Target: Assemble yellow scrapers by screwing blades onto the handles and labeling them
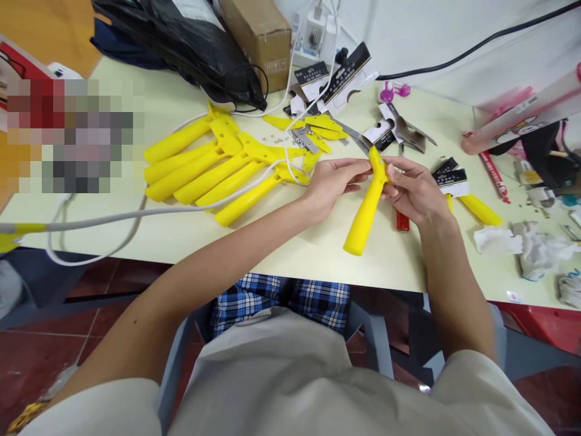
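Left hand [333, 184] and right hand [413, 192] grip yellow handle [363, 212]

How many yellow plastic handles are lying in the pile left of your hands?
6 yellow plastic handles, fanned on the pale table beside the left hand: farthest, second, third, fourth, fifth, nearest. Others could be hidden beneath.

Head cam, fwd/down at hands [331, 186]

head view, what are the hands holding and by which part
The left hand and right hand hold a yellow plastic handle by its top end.
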Demonstrator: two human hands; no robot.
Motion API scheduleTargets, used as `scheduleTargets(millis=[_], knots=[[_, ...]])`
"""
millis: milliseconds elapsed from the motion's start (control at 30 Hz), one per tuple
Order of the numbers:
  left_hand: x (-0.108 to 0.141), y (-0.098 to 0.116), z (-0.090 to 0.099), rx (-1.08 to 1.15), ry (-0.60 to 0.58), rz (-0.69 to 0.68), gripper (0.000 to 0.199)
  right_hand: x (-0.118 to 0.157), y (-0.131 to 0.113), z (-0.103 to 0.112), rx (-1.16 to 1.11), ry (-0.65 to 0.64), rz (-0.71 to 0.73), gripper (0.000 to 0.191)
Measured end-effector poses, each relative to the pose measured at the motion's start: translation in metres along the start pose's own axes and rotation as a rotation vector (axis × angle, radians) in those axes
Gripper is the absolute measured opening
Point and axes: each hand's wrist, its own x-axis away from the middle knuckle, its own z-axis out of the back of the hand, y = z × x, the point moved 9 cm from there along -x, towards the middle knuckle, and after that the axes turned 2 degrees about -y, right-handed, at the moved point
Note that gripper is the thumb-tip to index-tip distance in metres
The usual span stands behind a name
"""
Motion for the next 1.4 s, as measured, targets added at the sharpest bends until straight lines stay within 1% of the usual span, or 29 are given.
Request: scheduleTargets(millis=[200, 300, 433, 600, 700, 900, 1033, 1133, 1267, 1400], knots=[[0.001, 0.003, -0.001, 0.036, 0.005, 0.002, 0.022, 0.001, -0.004, 0.006, 0.047, 0.058, 0.055, 0.040], [0.002, 0.004, -0.001, 0.034, 0.008, -0.001, 0.024, 0.000, -0.005, 0.006, 0.044, 0.058, 0.083, 0.044], [0.003, 0.004, -0.001, -0.017, 0.006, -0.018, 0.029, 0.000, -0.008, 0.007, 0.078, 0.074, 0.156, 0.049], [0.004, 0.007, 0.002, -0.086, 0.040, -0.044, 0.032, 0.003, -0.013, 0.006, 0.141, 0.092, 0.221, 0.052], [0.004, 0.008, 0.003, -0.116, 0.046, -0.037, 0.035, 0.004, -0.014, 0.005, 0.144, 0.080, 0.223, 0.054], [0.003, 0.007, 0.003, -0.166, 0.026, -0.028, 0.036, 0.004, -0.011, 0.006, 0.129, 0.080, 0.237, 0.051], [0.003, 0.006, 0.004, -0.182, 0.032, -0.028, 0.035, 0.004, -0.010, 0.004, 0.156, 0.075, 0.240, 0.055], [0.003, 0.006, 0.005, -0.166, 0.062, -0.037, 0.032, 0.003, -0.008, 0.004, 0.152, 0.073, 0.232, 0.057], [0.003, 0.008, 0.008, -0.108, 0.122, -0.057, 0.030, 0.002, -0.006, 0.007, 0.085, 0.059, 0.211, 0.052], [0.003, 0.007, 0.004, -0.053, 0.113, -0.054, 0.029, 0.001, -0.007, 0.012, 0.055, 0.062, 0.216, 0.050]])
